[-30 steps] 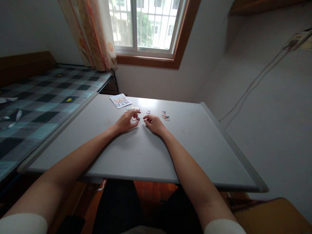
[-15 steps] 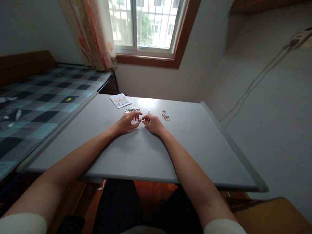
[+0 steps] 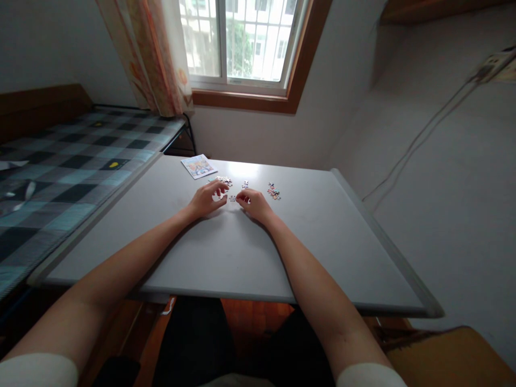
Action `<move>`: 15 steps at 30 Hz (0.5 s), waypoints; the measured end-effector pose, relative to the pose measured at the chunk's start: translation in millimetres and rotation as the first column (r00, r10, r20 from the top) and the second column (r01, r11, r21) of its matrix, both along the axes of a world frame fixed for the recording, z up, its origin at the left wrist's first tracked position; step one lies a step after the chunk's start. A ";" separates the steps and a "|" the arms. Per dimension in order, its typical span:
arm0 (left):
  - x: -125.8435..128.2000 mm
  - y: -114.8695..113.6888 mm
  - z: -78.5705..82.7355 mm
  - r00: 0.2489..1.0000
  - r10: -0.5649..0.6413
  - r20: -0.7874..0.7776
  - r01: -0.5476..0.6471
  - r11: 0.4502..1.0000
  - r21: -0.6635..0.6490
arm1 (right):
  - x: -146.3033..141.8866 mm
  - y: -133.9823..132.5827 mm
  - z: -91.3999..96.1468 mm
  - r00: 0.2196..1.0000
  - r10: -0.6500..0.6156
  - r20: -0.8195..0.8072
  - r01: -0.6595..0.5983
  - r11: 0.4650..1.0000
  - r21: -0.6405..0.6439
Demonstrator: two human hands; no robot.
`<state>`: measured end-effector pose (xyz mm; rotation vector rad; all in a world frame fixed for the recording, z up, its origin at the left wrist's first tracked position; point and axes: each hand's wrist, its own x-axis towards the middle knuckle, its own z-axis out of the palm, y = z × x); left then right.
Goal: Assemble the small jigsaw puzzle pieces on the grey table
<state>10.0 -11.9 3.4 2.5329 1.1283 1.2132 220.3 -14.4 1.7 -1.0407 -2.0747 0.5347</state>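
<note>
Both my forearms reach across a grey table (image 3: 226, 258) to loose jigsaw pieces. My left hand (image 3: 206, 199) rests on the tabletop with its fingers curled over a small pale puzzle piece (image 3: 219, 196), pinched against the thumb. My right hand (image 3: 253, 205) lies just to the right, fingers pressed together at another tiny piece (image 3: 232, 198) on the table between the hands. A small cluster of joined pieces (image 3: 224, 180) lies just beyond my left fingers. A single piece (image 3: 244, 185) sits beyond my right hand.
A colourful pile of pieces (image 3: 274, 191) lies to the right of my hands. A picture card (image 3: 199, 165) lies at the table's far left. A bed with a checked cover (image 3: 68, 166) adjoins the left edge. The wall and window stand behind.
The hands met half a second ago, pinching a piece between them. They have now drawn slightly apart, and my left fingers have curled back.
</note>
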 end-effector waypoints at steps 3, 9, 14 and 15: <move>-2.1 1.4 -0.2 0.999 0.028 -0.046 -0.029 0.999 -0.031 | 0.8 0.7 -0.5 1.000 -0.005 -0.005 0.005 1.000 -0.006; -1.8 -1.5 2.6 0.993 -0.013 -0.116 0.008 0.999 -0.044 | 0.9 0.9 -0.6 1.000 -0.010 -0.010 0.010 1.000 -0.005; -1.7 -0.5 2.1 0.991 -0.075 -0.110 0.068 0.996 -0.066 | 0.5 0.5 -0.1 1.000 0.002 0.002 -0.002 1.000 -0.008; -1.7 -0.2 2.0 0.990 -0.086 -0.111 0.079 0.995 -0.068 | 0.5 0.5 -0.1 1.000 0.001 0.005 -0.001 1.000 -0.009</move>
